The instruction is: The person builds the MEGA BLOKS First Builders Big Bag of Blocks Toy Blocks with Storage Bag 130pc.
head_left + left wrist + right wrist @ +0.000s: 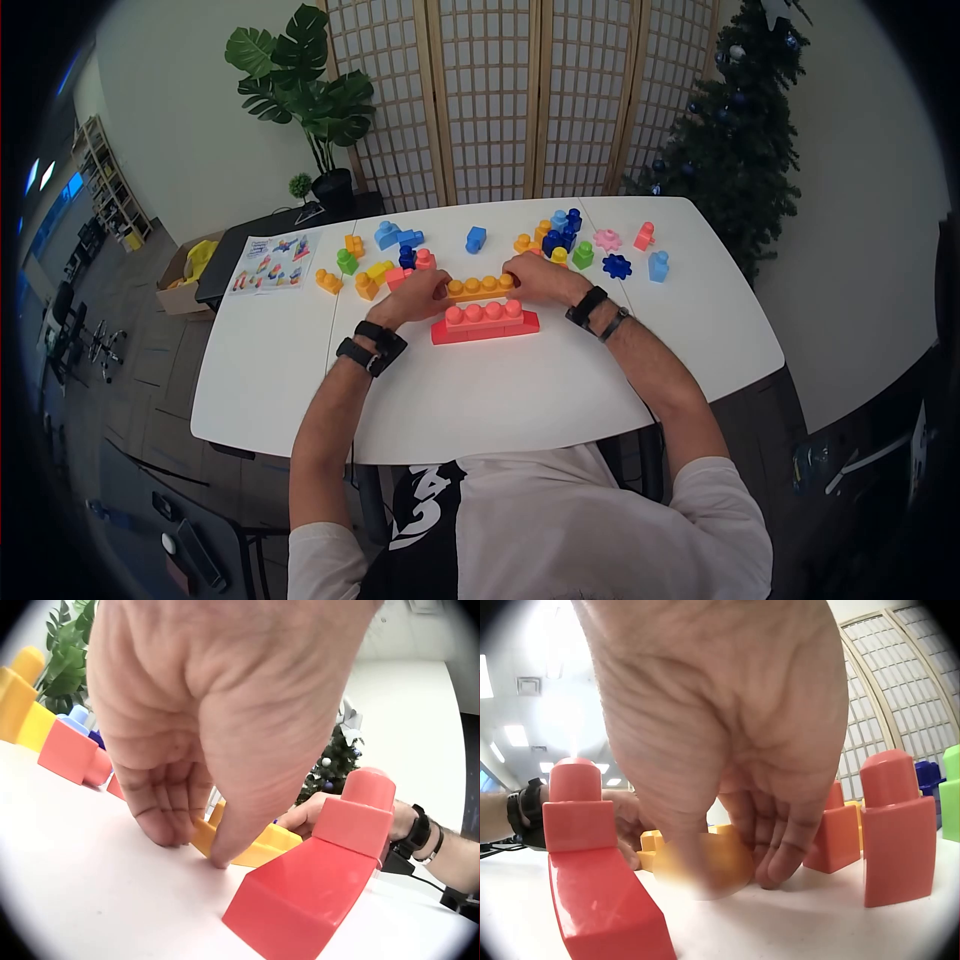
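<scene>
A long yellow-orange toy block (pixel 482 290) with a row of studs lies crosswise on the white table. My left hand (pixel 418 297) pinches its left end; the left wrist view shows thumb and fingers either side of the yellow-orange block (pixel 274 844). At the opposite end, my right hand (pixel 545 280) grips it the same way, with the block (pixel 705 862) partly hidden behind the thumb. Just nearer to me stands a red block assembly (pixel 485 332), its sloped ends flanking a studded upper row. Neither hand holds that red assembly.
Loose blocks lie beyond both hands: yellow, blue, green and red ones, such as a light-blue block (pixel 476 239) and a dark-blue gear-shaped piece (pixel 617 266). A printed picture sheet (pixel 272 264) is at the far left of the table (pixel 500 405). A potted plant (pixel 332 188) stands behind.
</scene>
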A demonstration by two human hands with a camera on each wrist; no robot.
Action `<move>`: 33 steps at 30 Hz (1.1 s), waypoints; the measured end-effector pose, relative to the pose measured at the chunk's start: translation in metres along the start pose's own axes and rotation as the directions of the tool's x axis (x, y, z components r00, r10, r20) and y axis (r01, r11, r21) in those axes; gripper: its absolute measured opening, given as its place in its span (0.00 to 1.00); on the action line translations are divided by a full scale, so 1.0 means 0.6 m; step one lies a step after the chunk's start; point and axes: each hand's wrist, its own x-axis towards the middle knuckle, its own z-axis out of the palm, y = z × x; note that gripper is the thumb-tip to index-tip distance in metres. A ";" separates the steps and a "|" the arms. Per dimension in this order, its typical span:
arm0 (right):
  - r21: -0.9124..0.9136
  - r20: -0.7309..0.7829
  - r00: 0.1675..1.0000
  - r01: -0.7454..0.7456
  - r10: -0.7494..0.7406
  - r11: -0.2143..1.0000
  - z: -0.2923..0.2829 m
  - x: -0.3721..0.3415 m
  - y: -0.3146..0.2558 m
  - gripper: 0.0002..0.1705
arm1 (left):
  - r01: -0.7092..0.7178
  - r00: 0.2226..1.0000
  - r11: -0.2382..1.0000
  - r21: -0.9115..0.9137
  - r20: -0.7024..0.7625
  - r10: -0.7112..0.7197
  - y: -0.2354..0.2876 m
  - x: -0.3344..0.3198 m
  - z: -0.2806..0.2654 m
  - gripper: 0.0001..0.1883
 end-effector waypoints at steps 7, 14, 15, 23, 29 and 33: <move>0.015 -0.040 0.999 0.035 -0.034 0.999 0.007 -0.002 0.009 0.15 | 0.022 1.000 0.994 -0.104 -0.013 -0.023 -0.004 -0.015 -0.006 0.27; 0.085 -0.074 0.997 0.027 -0.021 0.996 0.010 -0.008 0.009 0.15 | 0.007 1.000 0.986 -0.166 -0.027 -0.012 -0.004 -0.041 -0.034 0.28; 0.086 -0.072 0.997 0.029 -0.023 0.996 0.011 -0.008 0.010 0.15 | 0.023 0.999 0.985 -0.168 -0.026 -0.028 -0.003 -0.044 -0.043 0.27; 0.083 -0.101 0.993 0.068 -0.060 0.994 0.014 -0.009 0.017 0.16 | -0.052 0.974 0.994 -0.095 -0.225 0.030 -0.031 -0.064 -0.110 0.13; 0.082 -0.087 0.995 0.059 -0.051 0.995 0.011 -0.010 0.015 0.16 | 0.035 0.887 0.988 -0.148 -0.451 -0.099 -0.079 -0.090 -0.184 0.10; 0.076 -0.092 0.995 0.053 -0.046 0.996 0.014 -0.008 0.017 0.16 | 0.038 0.826 0.991 -0.129 -0.553 -0.104 -0.128 -0.109 -0.224 0.09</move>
